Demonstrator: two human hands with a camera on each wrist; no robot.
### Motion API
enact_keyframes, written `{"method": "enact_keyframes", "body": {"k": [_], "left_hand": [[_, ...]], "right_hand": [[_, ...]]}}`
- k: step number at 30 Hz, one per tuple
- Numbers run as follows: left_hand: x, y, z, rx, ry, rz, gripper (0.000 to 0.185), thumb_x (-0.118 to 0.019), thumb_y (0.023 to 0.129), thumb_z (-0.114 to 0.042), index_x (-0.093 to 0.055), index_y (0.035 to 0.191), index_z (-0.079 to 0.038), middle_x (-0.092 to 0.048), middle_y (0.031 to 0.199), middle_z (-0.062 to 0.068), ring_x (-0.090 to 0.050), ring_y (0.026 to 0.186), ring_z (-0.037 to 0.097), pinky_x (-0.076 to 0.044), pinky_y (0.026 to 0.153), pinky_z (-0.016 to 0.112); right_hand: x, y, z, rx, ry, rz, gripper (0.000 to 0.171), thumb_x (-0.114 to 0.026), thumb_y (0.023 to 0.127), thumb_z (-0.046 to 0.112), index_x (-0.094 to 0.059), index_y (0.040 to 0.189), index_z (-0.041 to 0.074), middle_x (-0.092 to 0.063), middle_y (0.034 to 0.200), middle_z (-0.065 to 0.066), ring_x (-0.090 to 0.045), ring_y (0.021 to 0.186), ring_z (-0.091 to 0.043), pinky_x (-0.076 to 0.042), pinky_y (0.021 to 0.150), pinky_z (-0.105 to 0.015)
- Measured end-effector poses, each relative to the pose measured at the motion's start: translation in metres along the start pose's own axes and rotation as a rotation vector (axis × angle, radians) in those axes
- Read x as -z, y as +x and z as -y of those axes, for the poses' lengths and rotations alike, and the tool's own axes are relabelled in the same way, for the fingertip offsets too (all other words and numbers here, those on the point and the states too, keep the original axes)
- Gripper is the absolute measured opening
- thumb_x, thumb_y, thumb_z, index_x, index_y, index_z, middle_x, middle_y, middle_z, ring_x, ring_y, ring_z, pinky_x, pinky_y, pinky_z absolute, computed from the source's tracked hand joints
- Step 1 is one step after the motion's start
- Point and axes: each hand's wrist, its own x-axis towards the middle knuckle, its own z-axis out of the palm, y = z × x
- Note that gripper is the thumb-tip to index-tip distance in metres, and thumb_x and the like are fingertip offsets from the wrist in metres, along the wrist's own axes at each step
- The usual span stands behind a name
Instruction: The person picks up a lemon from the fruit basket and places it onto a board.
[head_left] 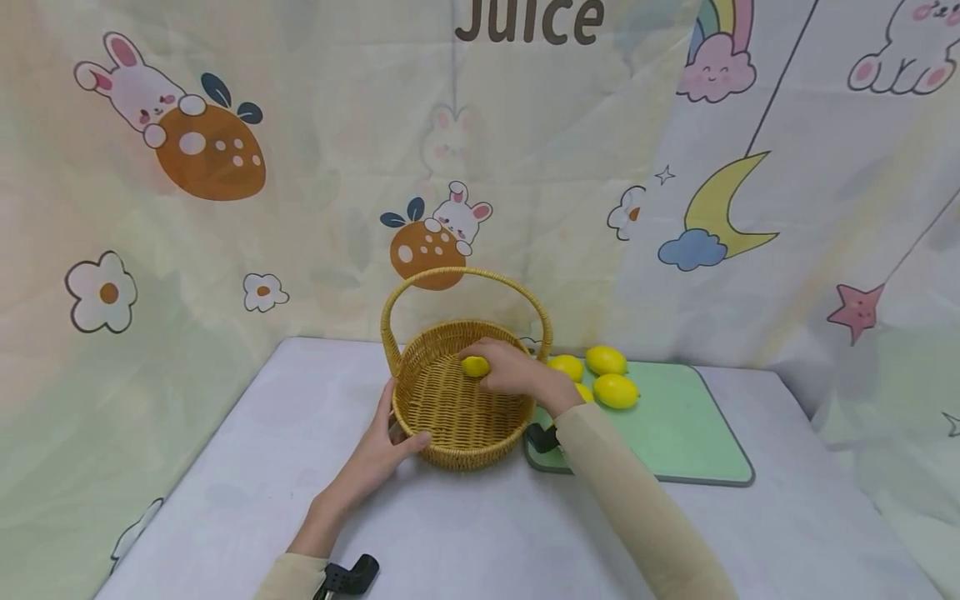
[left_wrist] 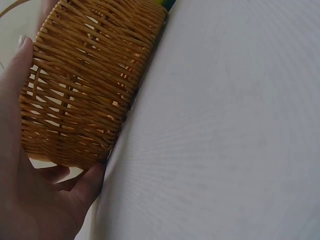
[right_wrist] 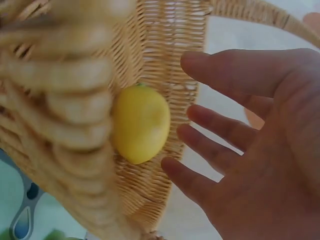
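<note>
Two hands work at one basket (head_left: 457,400). The right hand (head_left: 510,373) reaches over the rim into the bowl, its grip apart: in the right wrist view the fingers (right_wrist: 215,132) are spread and straight, just beside a lemon (right_wrist: 141,123) that lies against the woven inside wall, with a visible gap between fingertips and fruit, so the lemon is not held. From the head view that gap cannot be read; there the lemon (head_left: 475,366) sits at the fingertips, at the far side of the bowl, and seems to touch them. The left hand (head_left: 378,454) rests against the near left wall of the basket, thumb at the front of the rim, probably to keep the light wicker from sliding on the bench (head_left: 300,467). The left wrist view shows what the head view does not: the thumb (left_wrist: 15,85) lies flat and straight along the weave, and the other fingers (left_wrist: 90,182) come round under the lower edge, a bracing touch rather than a clenched one. Outward from the basket, a green board (head_left: 675,425) lies just to its right on the bench, touching or nearly touching the basket's wall. More lemons (head_left: 611,377) sit on its far left corner, close behind the right wrist, near enough for a short reach. A cartoon-printed cloth (head_left: 225,208) hangs behind everything.
</note>
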Motion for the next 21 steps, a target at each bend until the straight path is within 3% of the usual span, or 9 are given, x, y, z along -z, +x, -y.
{"method": "enact_keyframes", "body": {"k": [7,13,21], "left_hand": [[-0.001,0.000,-0.001,-0.002,0.010,0.003,0.105,-0.072,0.090,-0.040,0.010,0.154,-0.048,-0.004,0.169,0.002,-0.016,0.154,0.035,-0.032,0.120,0.050],[-0.001,0.000,-0.002,-0.002,0.009,-0.005,0.104,-0.073,0.090,-0.040,0.009,0.153,-0.050,-0.004,0.169,0.002,-0.016,0.154,0.035,-0.031,0.120,0.051],[-0.001,-0.001,-0.002,-0.008,0.005,-0.005,0.105,-0.073,0.090,-0.039,0.009,0.154,-0.048,-0.002,0.169,0.001,-0.015,0.155,0.035,-0.031,0.120,0.050]], "right_hand": [[-0.004,0.009,-0.006,-0.027,-0.008,0.028,0.057,-0.067,0.087,0.002,-0.056,0.141,0.015,-0.046,0.151,-0.008,-0.047,0.137,-0.026,-0.044,0.112,-0.043],[-0.003,0.014,-0.010,-0.060,-0.062,0.083,0.062,-0.064,0.088,0.003,-0.050,0.147,0.017,-0.034,0.160,-0.013,-0.034,0.147,-0.031,-0.036,0.118,-0.049],[-0.005,0.016,-0.013,-0.086,-0.103,0.108,0.062,-0.061,0.089,0.002,-0.049,0.148,0.017,-0.026,0.163,-0.011,-0.027,0.150,-0.033,-0.040,0.114,-0.048]]}}
